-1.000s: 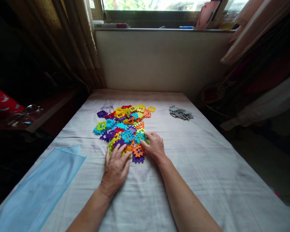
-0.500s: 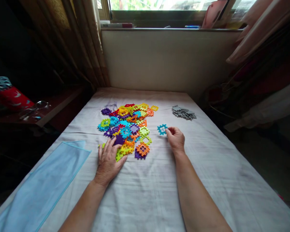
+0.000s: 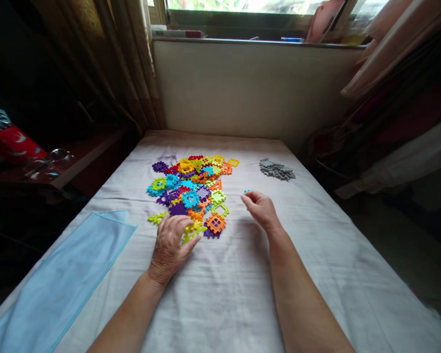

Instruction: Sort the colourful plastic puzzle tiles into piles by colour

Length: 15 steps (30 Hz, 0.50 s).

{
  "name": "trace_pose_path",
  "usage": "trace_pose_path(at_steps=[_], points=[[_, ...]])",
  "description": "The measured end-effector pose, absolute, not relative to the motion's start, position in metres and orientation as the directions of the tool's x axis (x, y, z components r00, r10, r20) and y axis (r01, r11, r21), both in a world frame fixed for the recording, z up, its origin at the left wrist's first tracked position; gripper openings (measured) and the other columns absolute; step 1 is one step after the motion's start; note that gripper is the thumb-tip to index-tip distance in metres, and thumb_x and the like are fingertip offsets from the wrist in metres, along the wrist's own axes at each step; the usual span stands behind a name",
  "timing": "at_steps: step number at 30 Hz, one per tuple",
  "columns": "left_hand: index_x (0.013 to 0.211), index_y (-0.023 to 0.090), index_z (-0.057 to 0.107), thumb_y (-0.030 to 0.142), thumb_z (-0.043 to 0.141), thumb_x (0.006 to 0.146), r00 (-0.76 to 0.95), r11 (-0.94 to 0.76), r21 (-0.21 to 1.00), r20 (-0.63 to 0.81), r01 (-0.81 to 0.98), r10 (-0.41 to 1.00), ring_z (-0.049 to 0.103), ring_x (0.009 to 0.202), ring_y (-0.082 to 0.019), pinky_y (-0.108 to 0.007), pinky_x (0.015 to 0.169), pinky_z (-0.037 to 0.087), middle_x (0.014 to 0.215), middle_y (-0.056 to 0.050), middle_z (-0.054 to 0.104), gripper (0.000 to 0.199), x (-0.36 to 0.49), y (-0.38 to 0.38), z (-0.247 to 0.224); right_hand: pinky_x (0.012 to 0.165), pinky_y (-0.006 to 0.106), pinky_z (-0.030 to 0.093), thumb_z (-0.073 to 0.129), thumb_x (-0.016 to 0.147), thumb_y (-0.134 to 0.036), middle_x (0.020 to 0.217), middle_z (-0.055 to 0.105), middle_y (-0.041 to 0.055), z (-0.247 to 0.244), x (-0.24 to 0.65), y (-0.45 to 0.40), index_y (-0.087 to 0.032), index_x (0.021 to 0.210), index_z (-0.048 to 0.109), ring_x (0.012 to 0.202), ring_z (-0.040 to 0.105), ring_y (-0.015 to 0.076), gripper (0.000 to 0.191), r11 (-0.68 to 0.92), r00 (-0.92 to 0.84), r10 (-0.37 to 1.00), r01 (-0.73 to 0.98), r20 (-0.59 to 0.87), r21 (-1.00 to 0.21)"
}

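1. The left hand (image 3: 171,244) is showing a broad, bare back, its skin creasing finely toward the left wrist (image 3: 157,274).
2. The left forearm (image 3: 128,310) is appearing bare, widening smoothly away from the wrist.
3. The right hand (image 3: 261,211) is appearing bare too, presenting a rounded outline and a smoother-looking back.
4. The right forearm (image 3: 302,291) is showing bare, broadening from a narrower right wrist (image 3: 275,234).

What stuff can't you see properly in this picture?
In the head view:
- Blue piece: mostly hidden by the right hand.
- Lime piece: partly covered by the left hand.
- Blue cloth: cut off by the picture's edge.
- Grey pieces: too small and heaped to count.
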<state>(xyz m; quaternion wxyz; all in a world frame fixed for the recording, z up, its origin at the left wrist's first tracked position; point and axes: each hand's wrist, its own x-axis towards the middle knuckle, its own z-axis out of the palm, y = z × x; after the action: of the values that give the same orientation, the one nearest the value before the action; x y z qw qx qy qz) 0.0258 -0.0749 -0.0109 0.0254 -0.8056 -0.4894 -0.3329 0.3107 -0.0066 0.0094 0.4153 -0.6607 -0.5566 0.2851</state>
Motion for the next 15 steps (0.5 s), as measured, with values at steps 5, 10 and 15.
trace_pose_path(at_steps=[5, 10, 15], points=[[0.114, 0.025, 0.055, 0.04, 0.062, 0.089, 0.337, -0.586, 0.293, 0.594, 0.755, 0.731, 0.065, 0.1, -0.021, -0.047, 0.112, 0.037, 0.103, -0.003, 0.07, 0.03, 0.038, -0.079, -0.015, 0.054, 0.021, 0.039, 0.065, 0.076, -0.048, 0.065, 0.061, -0.0027, 0.037, 0.262, -0.032, -0.017, 0.076, 0.069, 0.059, 0.051, 0.0099, 0.031, 0.061, -0.593, 0.782, 0.376, -0.19, -0.925], [0.121, 0.024, 0.052, 0.041, 0.061, 0.09, 0.315, -0.603, 0.305, 0.634, 0.737, 0.706, 0.065, 0.104, -0.022, -0.044, 0.112, 0.039, 0.107, -0.005, 0.07, 0.036, 0.042, -0.079, -0.019, 0.052, 0.019, 0.037, 0.064, 0.072, -0.027, 0.062, 0.058, -0.0053, 0.038, 0.245, -0.036, -0.017, 0.073, 0.066, 0.056, 0.049, 0.0078, 0.01, -0.004, -0.572, 0.79, 0.357, -0.222, -0.934], [0.132, 0.023, 0.047, 0.042, 0.06, 0.091, 0.329, -0.61, 0.305, 0.625, 0.732, 0.708, 0.062, 0.116, -0.023, -0.043, 0.112, 0.038, 0.121, -0.008, 0.068, 0.047, 0.042, -0.078, -0.018, 0.055, 0.02, 0.042, 0.063, 0.07, -0.028, 0.065, 0.065, -0.0022, 0.042, 0.272, -0.029, -0.017, 0.074, 0.07, 0.058, 0.053, 0.0089, 0.014, -0.106, -0.482, 0.838, 0.314, -0.254, -0.944]])
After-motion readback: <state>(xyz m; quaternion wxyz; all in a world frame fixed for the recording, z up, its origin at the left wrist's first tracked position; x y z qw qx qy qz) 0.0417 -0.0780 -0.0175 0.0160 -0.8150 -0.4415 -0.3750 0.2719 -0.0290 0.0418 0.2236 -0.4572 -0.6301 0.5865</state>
